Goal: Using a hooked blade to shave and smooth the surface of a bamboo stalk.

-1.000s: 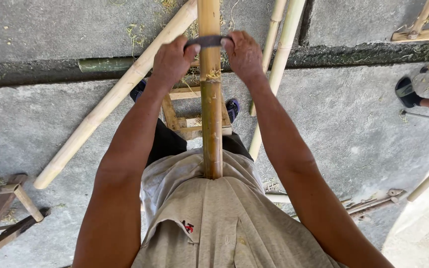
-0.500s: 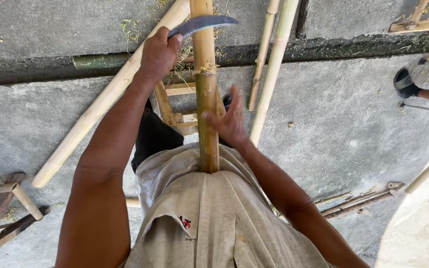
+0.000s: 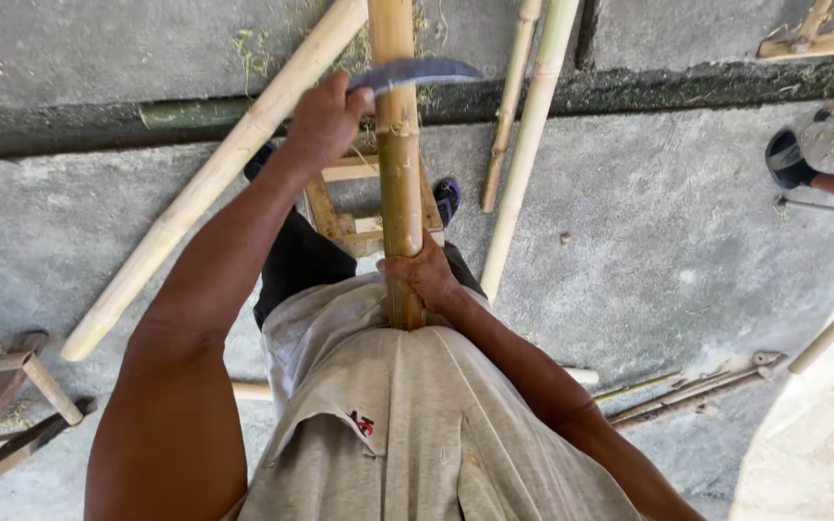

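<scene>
A thick bamboo pole (image 3: 399, 164) runs straight away from my belly across a small wooden stand (image 3: 345, 207). My left hand (image 3: 325, 121) grips the handle of a curved knife (image 3: 417, 72), whose blade lies across the pole near the top of the view. My right hand (image 3: 422, 275) clasps the pole close to my body, just above my grey shirt.
A long pale bamboo pole (image 3: 214, 174) lies diagonally on the concrete at left; two thinner poles (image 3: 523, 135) lie at right. A wooden frame (image 3: 2, 405) sits at lower left. Another person's foot in a dark sandal (image 3: 789, 159) is at the right edge. Thin sticks (image 3: 697, 391) lie lower right.
My right hand let go of the knife's far end and slid down the pole to my body. The left hand keeps the knife on the pole.
</scene>
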